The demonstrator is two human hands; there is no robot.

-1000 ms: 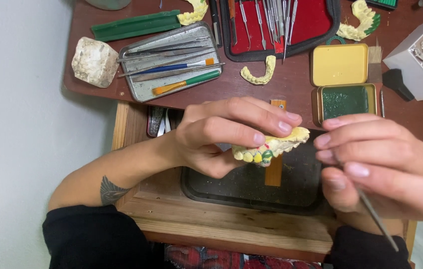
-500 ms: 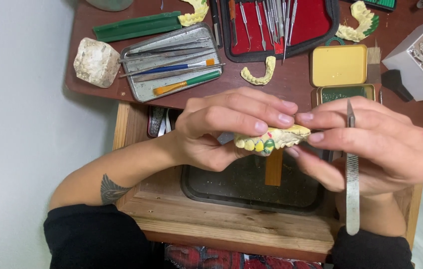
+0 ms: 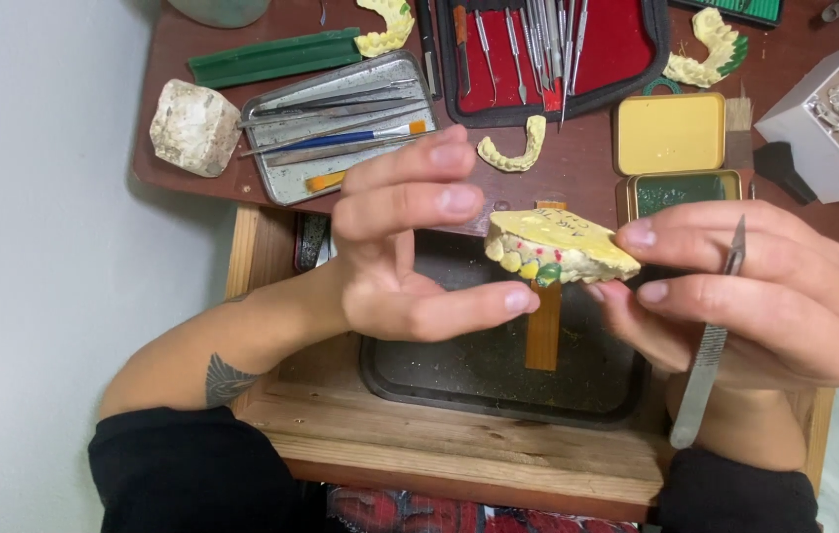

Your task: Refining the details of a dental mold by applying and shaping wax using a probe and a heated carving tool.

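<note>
My right hand (image 3: 765,296) pinches a yellow plaster dental cast (image 3: 563,247) by its right end, above a black tray (image 3: 439,370). The cast's front teeth are yellow, with green and red wax on them. A slim metal carving tool (image 3: 706,365) is tucked in the same hand, blade pointing up and handle down. My left hand (image 3: 400,247) hovers just left of the cast with spread fingers. Its thumb tip is at the cast's front teeth, and whether it touches them is unclear.
A wooden strip (image 3: 543,336) lies across the black tray. On the brown bench behind are a metal tray (image 3: 286,183) of brushes and tools, a red instrument case (image 3: 617,49), a yellow tin lid (image 3: 671,133), a green wax tin (image 3: 681,188), a white stone block (image 3: 192,126), a white box (image 3: 834,138) and other casts.
My left hand has let go of the cast and spread its fingers. My right hand has taken the cast, lifted it slightly and tilted its flat base upward.
</note>
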